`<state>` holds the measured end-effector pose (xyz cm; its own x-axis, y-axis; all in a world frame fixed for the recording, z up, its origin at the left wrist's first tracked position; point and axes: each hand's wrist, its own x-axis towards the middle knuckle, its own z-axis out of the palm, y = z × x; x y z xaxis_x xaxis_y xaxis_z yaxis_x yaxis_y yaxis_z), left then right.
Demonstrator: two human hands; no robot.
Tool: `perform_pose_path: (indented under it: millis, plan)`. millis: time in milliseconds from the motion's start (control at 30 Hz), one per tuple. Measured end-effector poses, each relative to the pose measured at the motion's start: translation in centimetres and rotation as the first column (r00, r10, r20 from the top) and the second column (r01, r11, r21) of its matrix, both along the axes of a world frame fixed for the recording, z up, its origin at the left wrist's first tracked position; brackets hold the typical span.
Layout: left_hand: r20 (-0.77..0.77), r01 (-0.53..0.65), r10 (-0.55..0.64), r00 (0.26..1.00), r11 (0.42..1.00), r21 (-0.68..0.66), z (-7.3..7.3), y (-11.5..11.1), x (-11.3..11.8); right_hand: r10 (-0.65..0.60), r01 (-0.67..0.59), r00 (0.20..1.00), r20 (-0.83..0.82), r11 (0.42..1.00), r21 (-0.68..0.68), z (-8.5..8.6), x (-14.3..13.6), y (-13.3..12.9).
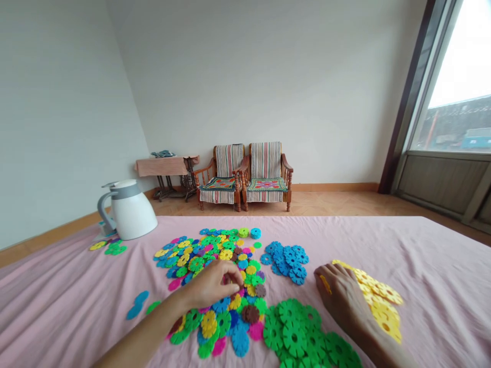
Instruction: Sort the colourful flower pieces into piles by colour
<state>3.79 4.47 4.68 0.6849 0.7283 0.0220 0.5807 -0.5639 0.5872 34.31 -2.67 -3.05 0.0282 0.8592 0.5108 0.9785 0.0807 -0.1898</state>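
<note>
My left hand (217,282) is over the mixed pile of coloured plastic flower-shaped discs (195,263), its fingers curled in; whatever they pinch, if anything, is hidden. My right hand (339,291) is closed, back upward, beside the left edge of a heap of yellow discs (383,306). A yellow disc (325,284) shows edge-on at its thumb side, apparently gripped there. Between my hands lie a heap of blue discs (286,259) and, nearer to me, a larger heap of green discs (295,332).
A white and grey jug (135,214) stands at the left of the pink cloth (76,296), with a few loose discs by it. Two blue discs (137,305) lie left of the mixed pile. Beyond the table are two wooden armchairs (266,168) and a small cloth-covered table (163,166).
</note>
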Motion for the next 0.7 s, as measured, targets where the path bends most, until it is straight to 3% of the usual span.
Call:
perform_pose_path:
  millis: [100, 200, 400, 533, 600, 700]
  plan:
    - [-0.145, 0.011, 0.002, 0.989, 0.996, 0.087, 0.6, -1.8, -2.3, 0.018, -0.018, 1.000, 0.023, 1.000, 0.001, -0.3, 0.2, 0.1]
    - [-0.202, -0.006, 0.036, 0.979, 0.989, 0.149, 0.2, -2.7, -3.4, 0.035, -0.036, 0.998, 0.044, 0.999, 0.022, -0.4, 0.2, 0.1]
    - [-0.134, -0.060, 0.093, 0.987, 0.971, 0.232, -1.4, -2.6, -3.2, 0.038, -0.040, 0.998, 0.046, 0.998, 0.048, 0.2, -0.1, -0.3]
    - [-0.011, -0.212, 0.226, 0.974, 0.931, 0.297, -2.0, -1.6, -2.9, 0.031, -0.033, 0.999, 0.034, 0.998, 0.057, 0.5, -0.2, -0.5]
    - [0.102, -0.317, 0.301, 0.948, 0.915, 0.250, -2.3, -0.7, -2.8, 0.037, -0.039, 0.999, 0.033, 0.997, 0.060, 0.5, -0.2, -0.4]
    - [0.242, -0.373, 0.355, 0.903, 0.927, 0.030, -2.9, 0.6, -2.5, 0.040, -0.041, 0.999, 0.026, 0.998, 0.055, 0.4, -0.2, -0.3]
